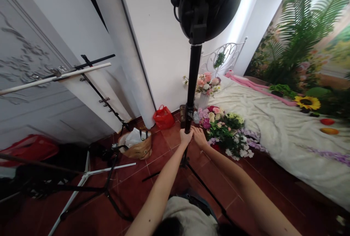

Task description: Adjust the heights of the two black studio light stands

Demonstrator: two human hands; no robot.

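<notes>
- The two bare arms stretch forward and down, the left forearm coming in from seven o'clock and the right from five o'clock, and meet just below the middle of the view.
- The left hand (186, 137) is closed around the pole of a black light stand (193, 75), thumb side up.
- The right hand (200, 136) lies just beside it at three o'clock, fingers together and loosely bent, tips pointing towards ten o'clock at the pole; I cannot tell whether they grip it.
- The stand is in front of the person, its pole running from the hands to twelve o'clock, slim, dark and slightly tilted in view.
- Just above the hands is a clamp collar (189, 112); at the top, a bulky, rounded black lamp head (210, 10) with a cable loop.
- Thin black legs spread over the red tiled floor (164, 170), one towards five o'clock.
- From the hands, artificial flowers (218, 123) lie at two o'clock.
</notes>
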